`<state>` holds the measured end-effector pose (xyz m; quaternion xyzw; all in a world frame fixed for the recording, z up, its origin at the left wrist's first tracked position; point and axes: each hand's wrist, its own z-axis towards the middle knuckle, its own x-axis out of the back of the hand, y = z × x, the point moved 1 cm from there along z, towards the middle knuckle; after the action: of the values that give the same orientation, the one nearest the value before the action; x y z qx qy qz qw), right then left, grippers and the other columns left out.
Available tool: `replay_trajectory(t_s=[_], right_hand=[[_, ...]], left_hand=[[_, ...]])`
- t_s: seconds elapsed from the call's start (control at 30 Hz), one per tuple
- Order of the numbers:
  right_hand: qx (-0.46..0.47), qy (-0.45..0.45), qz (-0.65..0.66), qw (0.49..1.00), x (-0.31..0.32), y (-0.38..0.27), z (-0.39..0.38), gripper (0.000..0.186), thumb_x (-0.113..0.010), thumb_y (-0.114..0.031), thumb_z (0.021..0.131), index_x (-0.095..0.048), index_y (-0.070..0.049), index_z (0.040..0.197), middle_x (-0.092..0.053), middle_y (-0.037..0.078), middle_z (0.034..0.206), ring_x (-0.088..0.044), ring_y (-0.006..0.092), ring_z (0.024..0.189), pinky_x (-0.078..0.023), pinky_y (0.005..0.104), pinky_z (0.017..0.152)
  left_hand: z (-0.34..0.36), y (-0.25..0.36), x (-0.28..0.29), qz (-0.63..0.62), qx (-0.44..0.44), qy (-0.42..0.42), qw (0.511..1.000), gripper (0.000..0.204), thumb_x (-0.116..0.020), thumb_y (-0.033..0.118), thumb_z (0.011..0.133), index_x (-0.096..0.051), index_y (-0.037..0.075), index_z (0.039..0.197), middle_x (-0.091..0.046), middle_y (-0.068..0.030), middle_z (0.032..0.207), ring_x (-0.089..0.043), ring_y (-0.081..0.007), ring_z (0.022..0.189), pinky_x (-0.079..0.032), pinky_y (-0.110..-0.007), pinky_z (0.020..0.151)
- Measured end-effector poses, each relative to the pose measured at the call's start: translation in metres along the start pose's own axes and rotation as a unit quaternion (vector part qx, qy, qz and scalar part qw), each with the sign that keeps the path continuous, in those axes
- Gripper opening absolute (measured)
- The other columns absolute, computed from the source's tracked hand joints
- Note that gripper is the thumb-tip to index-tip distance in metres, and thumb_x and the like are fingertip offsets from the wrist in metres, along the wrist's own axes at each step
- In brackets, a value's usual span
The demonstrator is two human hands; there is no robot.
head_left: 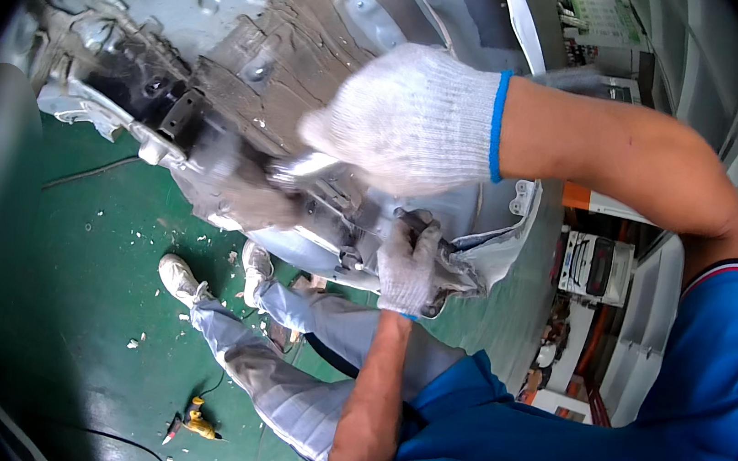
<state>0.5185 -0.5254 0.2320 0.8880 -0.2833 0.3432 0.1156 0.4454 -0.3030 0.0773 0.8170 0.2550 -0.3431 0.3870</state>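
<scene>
My right hand (406,120), in a white knit glove with a blue cuff, is closed and blurred by motion. From its fist a shiny metal tool (304,170) sticks out, slanting down toward the car body panel (304,47); blur hides the tool's kind. Below it my left hand (409,268), gloved too, is closed with its fingers curled round a dark piece (416,220) by the panel's torn lower edge (474,276). What that dark piece is, I cannot make out. Bare metal, brown matting and bent seams mark the panel.
A yellow corded power tool (200,422) lies on the green floor (91,316) amid pale scraps. Black cables (90,173) run across it. My legs (293,396) and white shoes (179,279) are below the panel. A white vehicle (598,266) stands farther off at right.
</scene>
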Motion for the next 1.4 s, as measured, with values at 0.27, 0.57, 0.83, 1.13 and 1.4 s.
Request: replay_trajectory(t_s=[0.27,0.57,0.83,1.13,1.4], right_hand=[[-0.096,0.138,0.218,0.961,-0.021,0.025,-0.063,0.030,-0.067,-0.024,0.082,-0.063,-0.001,0.102,-0.068,0.024,0.085,-0.069,0.0406,0.081,-0.054,0.0507,0.073],[-0.360,0.174,0.412,0.819,-0.089,0.026,-0.197,0.041,-0.079,-0.031,0.082,-0.063,0.000,0.105,-0.068,0.016,0.081,-0.068,0.0281,0.067,-0.052,0.0380,0.060],[-0.521,0.280,0.640,0.490,-0.131,0.001,-0.265,0.026,-0.077,-0.011,0.077,-0.061,-0.003,0.095,-0.056,0.001,0.069,-0.053,0.0096,0.050,-0.041,0.0261,0.043],[-0.553,0.293,0.660,0.416,-0.186,-0.014,-0.309,0.021,-0.073,-0.007,0.072,-0.059,-0.004,0.087,-0.056,0.002,0.065,-0.053,0.0112,0.046,-0.043,0.0279,0.041],[-0.522,0.309,0.710,0.357,-0.234,-0.022,-0.321,0.019,-0.073,-0.004,0.074,-0.061,-0.002,0.088,-0.057,0.003,0.062,-0.055,0.0125,0.045,-0.043,0.0290,0.040]], left_hand=[[0.009,0.001,0.002,0.019,0.088,-0.036,0.995,0.021,-0.063,0.016,0.102,-0.061,0.001,0.117,-0.071,-0.0095,0.106,-0.062,-0.0124,0.091,-0.051,-0.030,0.083],[0.023,0.028,-0.022,0.124,0.069,-0.069,0.987,0.022,-0.062,0.017,0.103,-0.064,-0.002,0.114,-0.071,-0.0072,0.097,-0.065,-0.0127,0.088,-0.053,-0.029,0.077],[0.008,0.030,-0.010,-0.022,0.123,0.042,0.991,0.015,-0.063,0.011,0.101,-0.066,-0.001,0.109,-0.072,-0.0078,0.092,-0.065,-0.0135,0.079,-0.053,-0.028,0.071],[0.020,0.048,-0.038,0.077,0.111,0.010,0.991,0.024,-0.067,0.017,0.100,-0.065,-0.003,0.113,-0.070,-0.0118,0.103,-0.068,-0.0185,0.096,-0.058,-0.035,0.089],[0.019,0.053,-0.055,0.185,0.059,0.031,0.980,0.022,-0.064,0.017,0.102,-0.064,-0.003,0.113,-0.071,-0.0140,0.101,-0.070,-0.0197,0.094,-0.058,-0.034,0.085]])
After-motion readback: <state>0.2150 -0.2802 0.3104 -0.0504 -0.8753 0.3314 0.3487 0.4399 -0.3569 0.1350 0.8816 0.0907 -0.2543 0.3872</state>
